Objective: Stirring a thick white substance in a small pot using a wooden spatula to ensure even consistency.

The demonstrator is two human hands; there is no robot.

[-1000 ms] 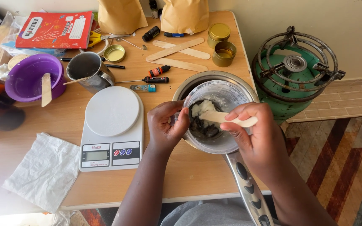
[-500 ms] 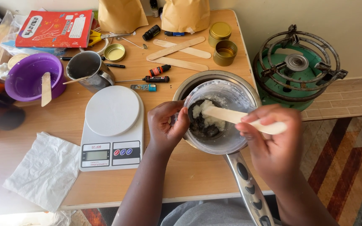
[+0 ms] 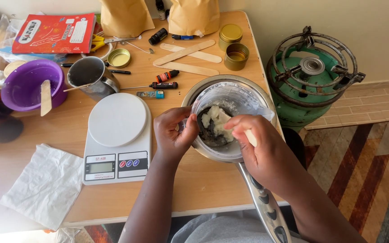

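Observation:
A clear round container (image 3: pixel 237 96) sits inside a metal pan (image 3: pixel 248 87) near the table's right edge. It holds a dark and whitish lump (image 3: pixel 214 123). My left hand (image 3: pixel 173 132) grips the container's near-left rim. My right hand (image 3: pixel 257 148) is closed on a flat wooden stick (image 3: pixel 250 136), whose end dips into the lump; most of the stick is hidden by my fingers. The pan's long handle (image 3: pixel 264 207) runs toward me past the table edge.
A white kitchen scale (image 3: pixel 117 137) stands left of the pan, with a metal cup (image 3: pixel 88 76) and purple bowl (image 3: pixel 25 85) behind it. Several wooden sticks (image 3: pixel 187 56), small tins, brown bags and a red booklet lie at the back. A green gas burner (image 3: pixel 311 76) stands right of the table.
My right hand has swung the wooden stick back from the right rim toward the middle of the container, pressing its end into the lump. My left hand has stayed on the rim.

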